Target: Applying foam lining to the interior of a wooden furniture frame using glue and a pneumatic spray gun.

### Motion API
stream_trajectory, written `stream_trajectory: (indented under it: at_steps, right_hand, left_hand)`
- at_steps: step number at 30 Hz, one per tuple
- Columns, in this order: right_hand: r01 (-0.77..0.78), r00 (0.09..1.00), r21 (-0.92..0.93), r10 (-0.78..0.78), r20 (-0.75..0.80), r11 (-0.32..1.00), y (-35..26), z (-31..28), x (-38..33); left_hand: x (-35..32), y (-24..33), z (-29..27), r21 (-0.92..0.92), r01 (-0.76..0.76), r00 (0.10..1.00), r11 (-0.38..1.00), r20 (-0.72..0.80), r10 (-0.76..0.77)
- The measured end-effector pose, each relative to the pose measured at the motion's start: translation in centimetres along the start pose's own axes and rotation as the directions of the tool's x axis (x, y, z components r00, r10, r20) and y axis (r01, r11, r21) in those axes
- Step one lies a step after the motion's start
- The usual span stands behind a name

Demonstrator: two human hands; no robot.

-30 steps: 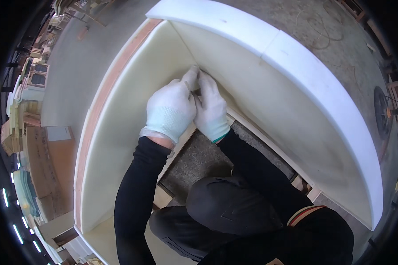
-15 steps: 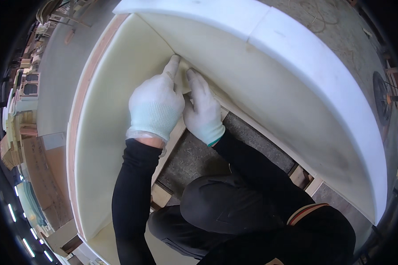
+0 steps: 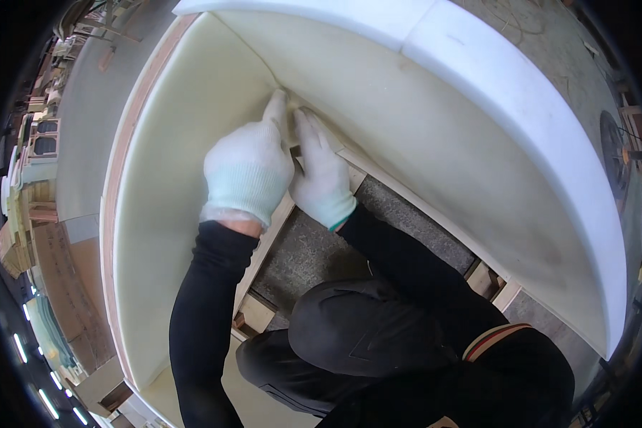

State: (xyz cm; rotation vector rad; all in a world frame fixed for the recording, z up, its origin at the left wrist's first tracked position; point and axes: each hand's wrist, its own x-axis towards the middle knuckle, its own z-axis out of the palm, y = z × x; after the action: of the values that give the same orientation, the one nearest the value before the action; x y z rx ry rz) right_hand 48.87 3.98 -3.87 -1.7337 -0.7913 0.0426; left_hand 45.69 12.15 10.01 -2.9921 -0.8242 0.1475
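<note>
I am crouched inside a wooden sofa frame [image 3: 271, 235] lined with cream foam. My left hand [image 3: 248, 170], in a white glove, presses its fingers into the inner corner where the side foam panel [image 3: 171, 185] meets the back foam panel [image 3: 435, 121]. My right hand [image 3: 323, 175], also in a white glove, lies flat right beside it, fingers pointing into the same seam. Both hands push on the foam edge at the corner; neither grips a separate object. A thick white foam pad [image 3: 521, 78] caps the top of the back.
Bare grey floor [image 3: 314, 250] shows through the open frame bottom between wooden rails. My dark-trousered knees [image 3: 357, 342] fill the lower middle. A cardboard box [image 3: 57, 250] and stacked furniture parts stand at the far left. Concrete floor lies outside at the upper right.
The view has shifted left and closer to the corner. Both hands stay together at the seam, pressing slightly deeper into the corner.
</note>
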Motion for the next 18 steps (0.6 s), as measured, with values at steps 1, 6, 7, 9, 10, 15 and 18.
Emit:
stream_trajectory:
  at_steps: [1,6,7,9,10,15,18]
  right_hand:
    - [-0.033,0.999,-0.006,0.033,0.028,0.999,-0.2,-0.3,-0.6]
    - [-0.02,1.0,-0.031,0.02,-0.011,0.999,1.4,1.1,0.8]
    - [-0.011,1.0,0.017,0.011,-0.02,1.0,1.9,1.2,1.5]
    - [-0.024,1.0,0.091,0.024,-0.004,0.996,2.3,1.3,1.7]
    - [-0.042,0.999,0.116,0.04,0.019,0.992,2.4,1.3,1.8]
    - [-0.133,0.989,0.059,0.129,0.076,0.989,0.8,0.4,-1.5]
    - [-0.072,0.997,0.022,0.072,0.026,0.997,3.2,0.5,-0.8]
  left_hand:
    - [-0.4,-0.2,0.5,0.011,-0.026,1.0,1.0,0.006,0.025]
    - [0.4,0.4,1.7,0.057,-0.01,0.998,0.998,0.056,0.007]
    - [0.9,0.4,2.0,0.066,0.012,0.998,0.998,0.059,-0.016]
    - [1.0,0.8,2.4,0.088,0.046,0.992,0.995,0.112,-0.056]
    - [1.1,1.0,1.7,0.101,0.056,0.985,0.993,0.155,-0.071]
    - [0.0,-0.3,2.3,0.094,-0.005,0.984,0.996,0.175,-0.011]
    - [0.2,1.0,4.4,0.03,-0.023,0.978,0.999,0.206,0.016]
